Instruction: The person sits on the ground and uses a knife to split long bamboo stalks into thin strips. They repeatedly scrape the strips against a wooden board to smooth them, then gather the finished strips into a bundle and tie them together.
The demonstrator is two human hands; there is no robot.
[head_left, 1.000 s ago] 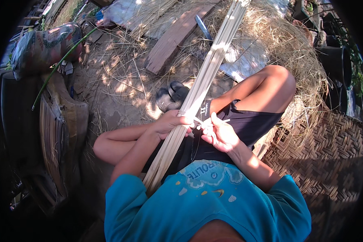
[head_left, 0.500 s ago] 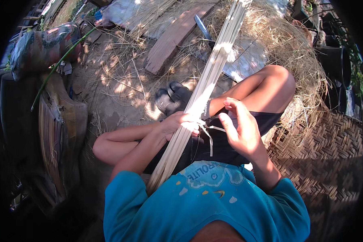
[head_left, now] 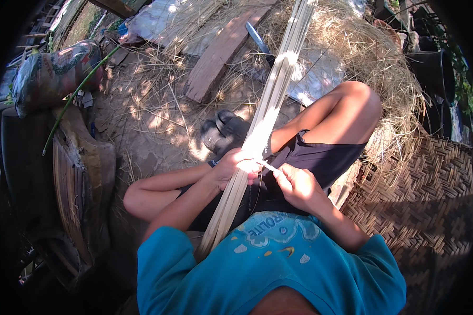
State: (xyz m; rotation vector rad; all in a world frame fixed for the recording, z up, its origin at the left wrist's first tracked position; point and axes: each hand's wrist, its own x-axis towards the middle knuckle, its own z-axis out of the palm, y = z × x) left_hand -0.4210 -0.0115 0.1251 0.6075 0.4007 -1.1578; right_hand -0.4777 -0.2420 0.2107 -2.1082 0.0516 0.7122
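A long bundle of pale bamboo strips (head_left: 270, 113) slants across my lap, from beside my shirt up to the far edge of the view. My left hand (head_left: 235, 167) is wrapped round the bundle at its middle. Just to the right of it, a thin pale tie strip (head_left: 268, 166) comes off the bundle. My right hand (head_left: 298, 187) is closed, pinching that tie strip between thumb and fingers. Part of the strip is hidden by the fingers and by the bundle.
Beyond my crossed legs lie a wooden plank (head_left: 223, 55), a knife (head_left: 258, 38) and a heap of bamboo shavings (head_left: 373, 68). A woven mat (head_left: 420, 194) spreads on the right. Cut wood (head_left: 71, 189), a stuffed sack (head_left: 58, 73) and a green stick (head_left: 74, 97) are on the left.
My right hand was open and raised beside the bundle; it has come lower and closed on the tie strip, which is now drawn out to the right. My left hand keeps its hold.
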